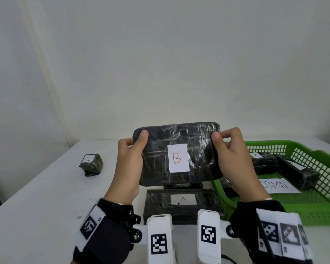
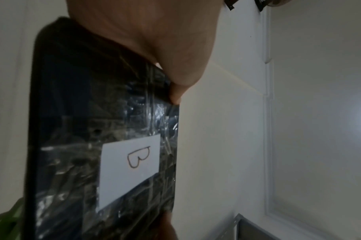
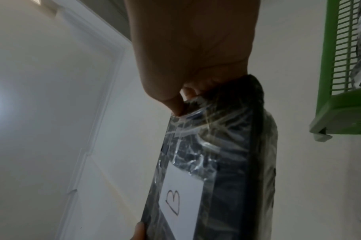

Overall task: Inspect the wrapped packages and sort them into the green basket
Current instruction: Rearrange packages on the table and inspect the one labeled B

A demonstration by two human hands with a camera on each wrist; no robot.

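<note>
Two hands: left hand (image 1: pixel 129 164) and right hand (image 1: pixel 231 159) each clamp a short end of the B package (image 1: pixel 179 155), thumbs on the front, fingers behind.
Where: it's held up off the table (image 1: pixel 36 187), just left of the green basket (image 1: pixel 312 212).
Handling: looks boxy and stiff under the wrap, probably not heavy; the film looks slick, so I'd grip the ends like this.
Texture: black block, crinkly clear plastic, white paper label (image 1: pixel 178 158) with a red B.
Basket: green mesh plastic, wrapped A-labelled packages (image 1: pixel 265 161) and a paper sheet (image 1: pixel 279 185) inside.
Left of basket: flat A package (image 1: pixel 181 204) right beside it, small cube package (image 1: pixel 91 164) well apart.
</note>
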